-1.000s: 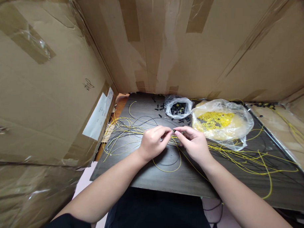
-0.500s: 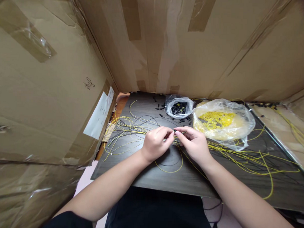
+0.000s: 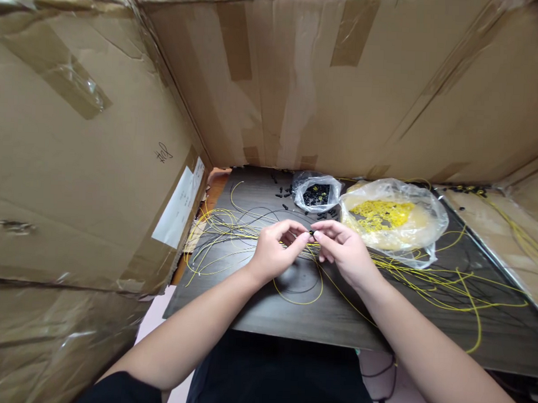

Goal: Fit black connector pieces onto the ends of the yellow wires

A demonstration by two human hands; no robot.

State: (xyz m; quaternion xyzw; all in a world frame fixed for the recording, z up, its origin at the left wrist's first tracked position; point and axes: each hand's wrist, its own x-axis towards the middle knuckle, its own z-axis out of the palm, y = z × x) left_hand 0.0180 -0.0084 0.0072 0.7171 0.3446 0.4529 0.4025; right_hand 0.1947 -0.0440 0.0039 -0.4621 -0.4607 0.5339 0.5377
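Note:
A small black piece (image 3: 311,232) sits between the fingertips of both my hands, above the middle of the table; its exact shape is too small to make out. My left hand (image 3: 277,249) pinches it from the left with thumb and forefinger. From the other side my right hand (image 3: 344,251) grips it with thumb and forefinger, its lower fingers loosely curled. Under the hands runs a bundle of thin yellow and black wires (image 3: 407,277), fanning out to both sides. One yellow wire (image 3: 298,303) loops on the table just below the hands.
Behind the hands stand a clear bag of small black parts (image 3: 317,194) and a larger bag of yellow parts (image 3: 383,217). Loose black parts (image 3: 278,195) lie near the smaller bag. Cardboard walls (image 3: 290,96) enclose the dark table (image 3: 265,316) at the back and left.
Both hands keep their pinch on the black piece at nearly the same place. The right hand's lower fingers have spread slightly. The view has shifted a little.

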